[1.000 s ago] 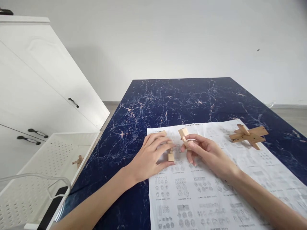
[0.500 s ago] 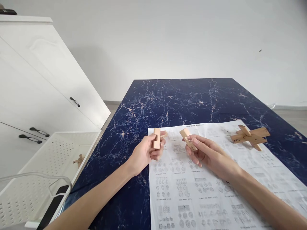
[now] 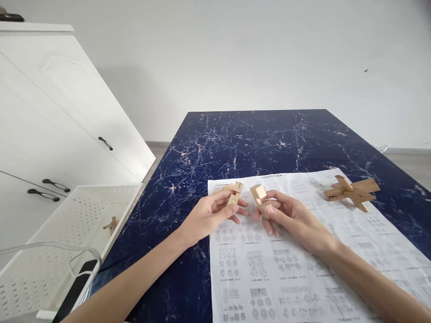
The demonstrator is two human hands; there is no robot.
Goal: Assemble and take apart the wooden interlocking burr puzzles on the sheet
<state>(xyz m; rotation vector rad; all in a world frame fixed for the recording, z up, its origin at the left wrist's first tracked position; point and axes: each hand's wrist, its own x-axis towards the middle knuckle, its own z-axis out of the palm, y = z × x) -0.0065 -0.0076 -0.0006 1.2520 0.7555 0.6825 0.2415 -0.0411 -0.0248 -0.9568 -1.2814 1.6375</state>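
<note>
Between the fingers of my left hand (image 3: pixel 215 213) is a notched wooden puzzle piece (image 3: pixel 236 192), tilted up to the right; more pale wood shows just behind it. My right hand (image 3: pixel 286 213) pinches a second notched puzzle piece (image 3: pixel 259 193), its square end facing up. The two pieces are held a short gap apart, above the printed instruction sheet (image 3: pixel 296 251). On the sheet's right side rests a cross-shaped wooden assembly (image 3: pixel 353 192) of interlocked pieces with dark marks on them.
The sheet lies on a dark blue marble-patterned table (image 3: pixel 249 143). At the left stand a white cabinet (image 3: pixel 74 121) with black handles and a white perforated basket (image 3: pixel 43 251). Inside the basket are a small wooden assembly (image 3: pixel 111 224) and a pale cable (image 3: pixel 67 246).
My left hand has moved right and turned its puzzle piece to a slant. My right hand has rotated its piece so the end faces up. The pieces are closer together.
</note>
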